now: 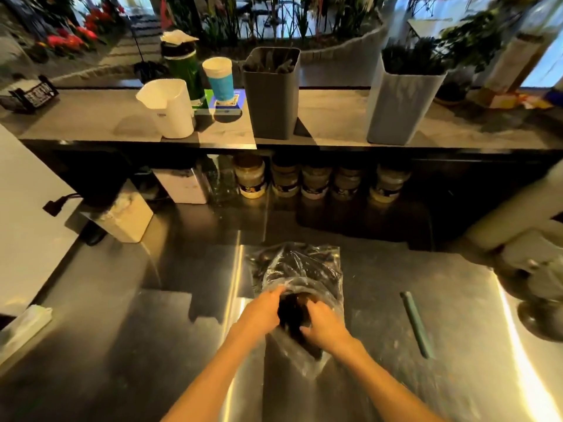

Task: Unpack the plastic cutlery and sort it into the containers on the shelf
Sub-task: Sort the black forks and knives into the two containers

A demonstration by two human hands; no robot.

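Observation:
A clear plastic bag [300,269] full of black plastic cutlery [292,315] lies on the steel counter in front of me. My left hand [263,309] holds the bag's left side near its opening. My right hand [323,327] grips the bundle of black cutlery at the bag's mouth. On the shelf above stand a dark grey container [271,95] with black cutlery in it and a light grey container [399,102], also filled with dark cutlery.
A white pitcher [170,108], a green bottle [182,68] and a blue-and-white cup [221,80] stand left on the shelf. Jars [316,181] line up under it. A green pen-like tool [416,324] lies on the counter to the right. A white box [125,214] sits left.

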